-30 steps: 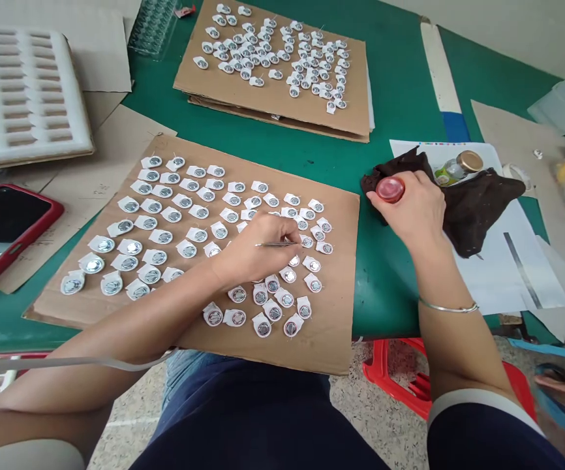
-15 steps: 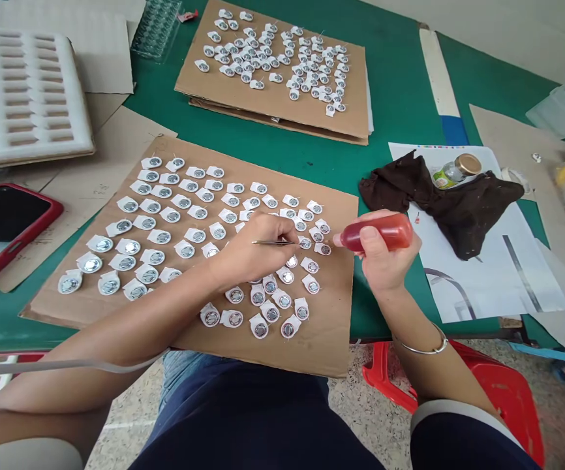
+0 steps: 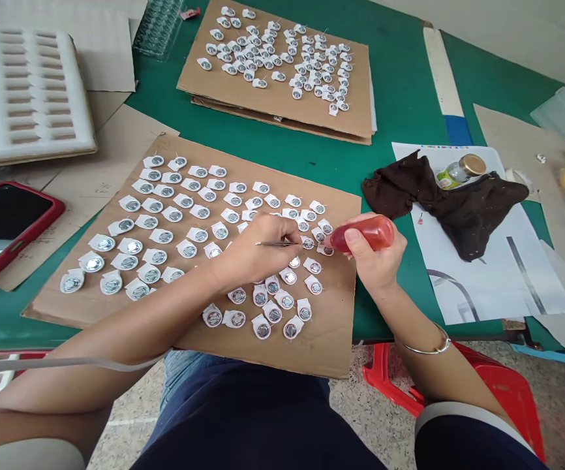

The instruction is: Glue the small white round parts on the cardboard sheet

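Observation:
My left hand [image 3: 263, 251] is closed on a pair of thin metal tweezers [image 3: 275, 244], whose tip points right among small white tabbed parts with round silvery centres. My right hand [image 3: 376, 258] wraps round a squeeze bottle of red liquid [image 3: 365, 234], tilted so its nozzle points left. That nozzle is right beside a white round part [image 3: 325, 249] near the cardboard's right edge; whether they touch I cannot tell. Several more such parts lie in loose rows over the cardboard sheet [image 3: 334, 346]. Some are hidden under my left hand and forearm.
A second cardboard stack [image 3: 282, 121] with similar parts lies farther back. On the left are a white foam tray [image 3: 42, 85] and a red-cased phone [image 3: 13, 222]. A dark brown cloth [image 3: 458, 215] and a glass jar [image 3: 460, 171] rest on white paper at right. A red stool [image 3: 498, 391] stands below.
My right hand has moved left with the bottle, bringing the nozzle in close to the parts by the tweezers. My left hand stays nearly in place.

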{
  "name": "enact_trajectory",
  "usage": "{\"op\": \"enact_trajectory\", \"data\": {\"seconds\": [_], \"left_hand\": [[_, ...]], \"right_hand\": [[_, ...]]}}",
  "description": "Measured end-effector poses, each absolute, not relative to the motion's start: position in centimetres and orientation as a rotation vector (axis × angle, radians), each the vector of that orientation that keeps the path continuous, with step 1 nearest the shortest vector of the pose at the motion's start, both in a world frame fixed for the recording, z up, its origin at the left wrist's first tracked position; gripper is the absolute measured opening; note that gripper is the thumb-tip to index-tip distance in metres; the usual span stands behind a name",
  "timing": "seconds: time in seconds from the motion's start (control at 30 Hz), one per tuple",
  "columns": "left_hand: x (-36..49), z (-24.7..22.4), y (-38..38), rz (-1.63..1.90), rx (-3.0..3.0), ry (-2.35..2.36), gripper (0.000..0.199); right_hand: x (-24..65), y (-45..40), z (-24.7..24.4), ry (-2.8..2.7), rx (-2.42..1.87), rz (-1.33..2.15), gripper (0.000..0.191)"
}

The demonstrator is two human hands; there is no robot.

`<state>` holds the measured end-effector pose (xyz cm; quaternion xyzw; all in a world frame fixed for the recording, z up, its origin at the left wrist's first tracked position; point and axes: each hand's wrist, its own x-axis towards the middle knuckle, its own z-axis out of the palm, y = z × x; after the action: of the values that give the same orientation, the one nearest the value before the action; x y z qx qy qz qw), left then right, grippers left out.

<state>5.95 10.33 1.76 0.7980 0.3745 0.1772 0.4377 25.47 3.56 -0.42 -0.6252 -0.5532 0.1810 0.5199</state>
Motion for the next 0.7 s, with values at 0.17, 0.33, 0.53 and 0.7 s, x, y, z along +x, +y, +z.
{"op": "enact_trajectory", "data": {"seconds": [0.17,0.33,0.53,0.7], "left_hand": [[5.94,1.77,10.33,0.446,1.976,0.924,0.013],[5.94,1.73,10.31,0.467,1.975,0.916,0.014],[5.98,1.78,10.33,0.459,1.99,0.917,0.014],[6.02,1.95,10.33,0.446,1.987,0.928,0.014]], "right_hand": [[25.52,3.61,-0.53,-1.349,-1.507,0.422,0.018],[25.51,3.68,-0.58,-1.361,-1.492,0.392,0.017],[25.39,3.65,-0.34,-1.424,-1.467,0.322,0.015],[25.11,3.63,0.1,-1.479,-1.421,0.249,0.011]]}}
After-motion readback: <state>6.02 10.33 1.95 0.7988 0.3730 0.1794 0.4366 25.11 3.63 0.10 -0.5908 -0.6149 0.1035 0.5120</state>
